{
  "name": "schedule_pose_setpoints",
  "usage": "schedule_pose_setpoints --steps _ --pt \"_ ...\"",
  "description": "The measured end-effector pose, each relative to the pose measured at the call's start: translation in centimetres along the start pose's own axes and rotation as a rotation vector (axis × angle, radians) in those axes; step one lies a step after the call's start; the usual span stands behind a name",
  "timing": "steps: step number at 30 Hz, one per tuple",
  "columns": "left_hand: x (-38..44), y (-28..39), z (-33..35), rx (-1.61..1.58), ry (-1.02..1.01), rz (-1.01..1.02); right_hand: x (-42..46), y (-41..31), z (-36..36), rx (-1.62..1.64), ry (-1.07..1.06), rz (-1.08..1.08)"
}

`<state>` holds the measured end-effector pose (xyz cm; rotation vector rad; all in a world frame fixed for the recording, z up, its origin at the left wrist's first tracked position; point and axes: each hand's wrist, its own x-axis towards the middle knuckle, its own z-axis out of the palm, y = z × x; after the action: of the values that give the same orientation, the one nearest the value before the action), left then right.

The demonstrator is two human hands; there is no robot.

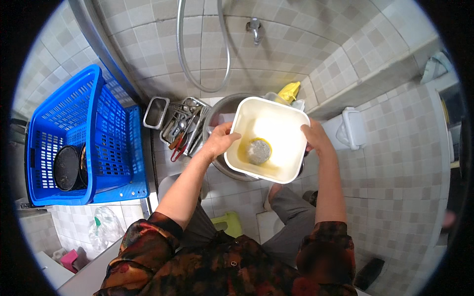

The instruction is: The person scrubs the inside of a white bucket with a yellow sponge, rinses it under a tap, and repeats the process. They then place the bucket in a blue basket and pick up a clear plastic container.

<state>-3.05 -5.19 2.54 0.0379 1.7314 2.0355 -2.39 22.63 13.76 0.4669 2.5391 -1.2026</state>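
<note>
A square white plastic tub (285, 148) is held between my two hands over a large round metal basin (218, 111). My left hand (223, 140) grips the tub's left rim, thumb over the edge. On the opposite rim, my right hand (314, 137) holds with its fingers partly hidden beneath. Inside the tub, some yellowish liquid lies in one corner with a round grey scouring pad (259, 151), apparently steel wool. The tub hides much of the basin.
At left stands a blue plastic crate (89, 166) with dark round pans. Beside the basin are a small steel container (156, 112) and a metal tray of utensils (181, 125). A tap (254, 29) and hose (180, 44) are on the tiled wall; a green stool (233, 224) is below.
</note>
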Motion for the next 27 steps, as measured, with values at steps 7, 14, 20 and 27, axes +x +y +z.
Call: schedule_pose_setpoints --steps 7,14,20,27 --pt "0.1 1.2 0.4 -0.159 0.025 -0.104 -0.1 -2.1 2.4 -0.626 0.686 -0.461" --pt "0.3 2.1 3.3 -0.125 0.001 -0.004 2.5 -1.3 10.7 -0.751 -0.185 -0.223" --pt "-0.4 0.5 4.9 -0.004 0.106 0.141 7.1 11.7 18.9 -0.587 -0.305 -0.498" --pt "-0.8 -0.7 4.4 0.112 0.058 0.072 7.9 11.7 21.1 -0.64 -0.143 -0.545"
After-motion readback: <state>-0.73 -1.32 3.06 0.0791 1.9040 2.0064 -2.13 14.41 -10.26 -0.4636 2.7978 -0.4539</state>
